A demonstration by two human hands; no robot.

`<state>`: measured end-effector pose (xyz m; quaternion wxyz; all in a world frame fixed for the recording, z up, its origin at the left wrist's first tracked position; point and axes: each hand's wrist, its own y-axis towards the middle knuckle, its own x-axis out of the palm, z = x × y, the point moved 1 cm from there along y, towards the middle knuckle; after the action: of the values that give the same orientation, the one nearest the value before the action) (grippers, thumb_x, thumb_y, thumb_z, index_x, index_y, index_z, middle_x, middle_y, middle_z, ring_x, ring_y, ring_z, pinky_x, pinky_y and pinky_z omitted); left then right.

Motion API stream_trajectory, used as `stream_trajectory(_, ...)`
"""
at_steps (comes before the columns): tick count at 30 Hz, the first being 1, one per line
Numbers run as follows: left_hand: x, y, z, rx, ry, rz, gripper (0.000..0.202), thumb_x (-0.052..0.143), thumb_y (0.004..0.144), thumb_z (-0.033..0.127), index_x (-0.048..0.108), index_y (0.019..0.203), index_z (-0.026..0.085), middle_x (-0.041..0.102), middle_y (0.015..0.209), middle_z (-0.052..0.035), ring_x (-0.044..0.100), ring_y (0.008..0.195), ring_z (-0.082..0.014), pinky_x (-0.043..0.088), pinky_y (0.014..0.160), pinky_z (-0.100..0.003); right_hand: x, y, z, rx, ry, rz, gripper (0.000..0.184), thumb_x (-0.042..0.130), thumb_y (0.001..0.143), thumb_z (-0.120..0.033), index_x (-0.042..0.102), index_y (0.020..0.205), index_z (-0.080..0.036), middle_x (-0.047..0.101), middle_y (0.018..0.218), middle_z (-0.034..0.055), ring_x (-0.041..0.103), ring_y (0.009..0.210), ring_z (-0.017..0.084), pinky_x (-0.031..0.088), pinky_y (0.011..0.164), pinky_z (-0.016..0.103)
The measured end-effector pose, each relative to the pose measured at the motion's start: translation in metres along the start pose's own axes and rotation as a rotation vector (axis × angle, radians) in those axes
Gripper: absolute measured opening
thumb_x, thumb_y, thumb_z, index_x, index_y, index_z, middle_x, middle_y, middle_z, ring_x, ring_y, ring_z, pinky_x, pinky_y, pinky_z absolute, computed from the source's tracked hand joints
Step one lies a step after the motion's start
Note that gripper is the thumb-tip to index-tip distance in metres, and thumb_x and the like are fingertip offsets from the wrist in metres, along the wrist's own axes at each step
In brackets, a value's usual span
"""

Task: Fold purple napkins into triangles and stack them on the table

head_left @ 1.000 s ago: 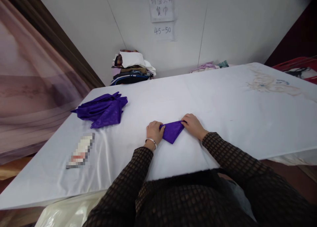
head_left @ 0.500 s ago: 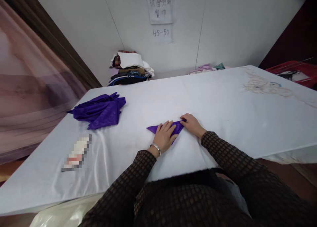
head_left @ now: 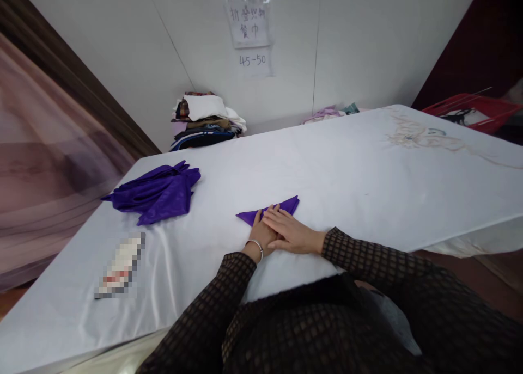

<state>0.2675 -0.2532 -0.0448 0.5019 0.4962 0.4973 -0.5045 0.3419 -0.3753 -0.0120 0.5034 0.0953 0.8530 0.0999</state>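
A purple cloth napkin (head_left: 291,204), folded into a flat triangle, lies on the white tablecloth in front of me. My left hand (head_left: 261,235), with a silver bracelet at the wrist, rests flat on its near side, fingers stretched out. Across the back of it lies my right hand (head_left: 291,232), also flat with its fingers extended toward the napkin's middle. The two hands overlap and hide the napkin's lower part. Over to the left is a loose heap of purple napkins (head_left: 157,191), touched by neither hand.
On the white-covered table (head_left: 335,167), a pixelated flat object (head_left: 121,268) lies at the left. Behind the far edge are a stack of folded clothes (head_left: 206,124) and some lilac fabric (head_left: 324,114). A red basket (head_left: 486,115) stands beyond the right corner.
My right hand has left the napkin's right corner and moved left onto my left hand. The napkin's right end is now uncovered. The view has shifted slightly.
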Motion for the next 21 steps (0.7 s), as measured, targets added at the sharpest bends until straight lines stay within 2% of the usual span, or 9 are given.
stream_trajectory(3, -0.003, 0.000, 0.002, -0.037, 0.013, -0.030, 0.061, 0.043, 0.088, 0.037, 0.030, 0.144, 0.018, 0.030, 0.150, -0.0116, 0.017, 0.140, -0.0319, 0.009, 0.112, -0.053, 0.001, 0.013, -0.006, 0.058, -0.001, -0.010, 0.081, 0.035, 0.088, -0.065, 0.022, 0.146, -0.010, 0.022, 0.152, 0.0175, 0.013, 0.141, 0.026, 0.012, 0.114, 0.047)
stream_trajectory(8, -0.010, 0.001, 0.003, -0.057, -0.059, -0.046, 0.063, 0.043, 0.088, 0.038, 0.028, 0.145, 0.018, 0.028, 0.151, -0.0106, 0.016, 0.140, -0.0310, 0.010, 0.113, -0.053, 0.007, 0.024, 0.011, 0.245, -0.029, 0.006, 0.083, 0.029, 0.087, -0.068, 0.026, 0.145, -0.008, 0.024, 0.151, 0.0192, 0.016, 0.140, 0.030, 0.015, 0.112, 0.049)
stream_trajectory(12, -0.008, 0.001, 0.001, -0.056, -0.093, -0.024, 0.058, 0.038, 0.090, 0.038, 0.029, 0.144, 0.021, 0.028, 0.151, -0.0075, 0.017, 0.141, -0.0265, 0.012, 0.113, -0.052, 0.013, 0.014, 0.027, 0.324, -0.064, 0.017, 0.086, 0.029, 0.086, -0.069, 0.026, 0.145, -0.006, 0.023, 0.151, 0.0199, 0.016, 0.140, 0.030, 0.017, 0.111, 0.048)
stream_trajectory(16, -0.005, 0.002, 0.001, -0.056, -0.085, 0.010, 0.058, 0.035, 0.091, 0.043, 0.027, 0.145, 0.024, 0.027, 0.152, -0.0049, 0.019, 0.141, -0.0240, 0.013, 0.113, -0.053, 0.010, 0.000, 0.037, 0.382, -0.140, 0.009, 0.086, 0.027, 0.087, -0.068, 0.029, 0.143, -0.003, 0.026, 0.149, 0.0204, 0.019, 0.140, 0.029, 0.017, 0.112, 0.045)
stream_trajectory(21, -0.003, 0.002, 0.000, -0.046, -0.080, 0.028, 0.057, 0.030, 0.092, 0.052, 0.032, 0.143, 0.027, 0.027, 0.152, -0.0030, 0.019, 0.141, -0.0239, 0.011, 0.113, -0.055, -0.002, -0.018, 0.045, 0.432, -0.266, 0.002, 0.076, 0.027, 0.089, -0.064, 0.033, 0.142, -0.011, 0.030, 0.149, 0.0151, 0.022, 0.139, 0.028, 0.015, 0.111, 0.051)
